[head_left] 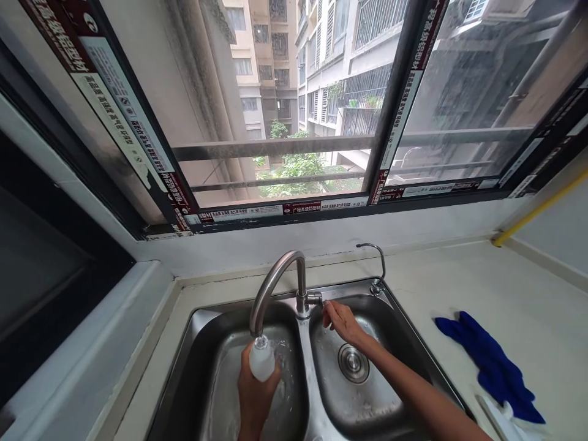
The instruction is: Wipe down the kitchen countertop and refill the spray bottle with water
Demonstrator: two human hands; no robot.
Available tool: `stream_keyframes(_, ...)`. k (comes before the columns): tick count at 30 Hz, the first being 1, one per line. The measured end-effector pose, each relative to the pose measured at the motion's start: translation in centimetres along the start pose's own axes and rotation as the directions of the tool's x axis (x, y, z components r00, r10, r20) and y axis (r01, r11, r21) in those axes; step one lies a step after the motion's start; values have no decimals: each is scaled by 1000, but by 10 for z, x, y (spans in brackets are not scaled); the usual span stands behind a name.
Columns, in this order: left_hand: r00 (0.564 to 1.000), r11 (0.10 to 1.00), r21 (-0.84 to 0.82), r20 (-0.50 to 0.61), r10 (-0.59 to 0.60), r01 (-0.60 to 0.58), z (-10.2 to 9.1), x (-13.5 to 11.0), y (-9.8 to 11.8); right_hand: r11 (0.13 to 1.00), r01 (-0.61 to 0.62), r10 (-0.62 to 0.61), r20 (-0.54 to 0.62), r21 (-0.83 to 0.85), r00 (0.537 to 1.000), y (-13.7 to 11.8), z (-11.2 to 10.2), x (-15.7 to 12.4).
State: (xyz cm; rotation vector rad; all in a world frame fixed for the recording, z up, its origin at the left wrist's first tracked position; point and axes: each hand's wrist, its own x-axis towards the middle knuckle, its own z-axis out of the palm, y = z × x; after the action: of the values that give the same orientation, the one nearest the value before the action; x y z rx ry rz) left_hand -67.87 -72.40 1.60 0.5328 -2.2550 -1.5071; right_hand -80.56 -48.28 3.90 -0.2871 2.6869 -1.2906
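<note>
A whitish translucent bottle (262,361) stands with its mouth right under the spout of the curved metal faucet (275,272). My left hand (257,383) is wrapped round the bottle's sides, above the left sink basin (225,361). At the faucet's base, my right hand (340,320) has its fingers closed on the faucet handle (314,298), whose end they partly hide. That hand is over the right basin (386,383), where a round drain (353,362) shows. Water lies in the bottom of the left basin.
A thin curved tap (380,260) rises at the sink's back right corner. On the counter (422,263) to the right lie a blue cloth (493,367) and a white object (508,422) cut off by the frame. Behind the sink is a window with a dark frame (275,214).
</note>
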Motion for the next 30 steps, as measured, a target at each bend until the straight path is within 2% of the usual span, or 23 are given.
stream_keyframes(6, 1000, 999, 34, -10, 17, -17, 2, 1, -2, 984, -45, 46, 5, -174, 999, 1, -4, 0)
stream_keyframes(11, 999, 999, 32, -33, 12, -11, 7, -1, -10, 975, -45, 53, 32, -219, 998, -2, -2, 4)
stream_keyframes(21, 998, 999, -3, -50, 37, -37, 1, 1, 0, 947, -89, 104, 34, -310, 994, -5, 1, 8)
stream_keyframes(30, 1000, 1000, 3, -27, -11, 11, 1, -2, 3, 905, -79, 104, 37, -418, 994, -1, 5, 12)
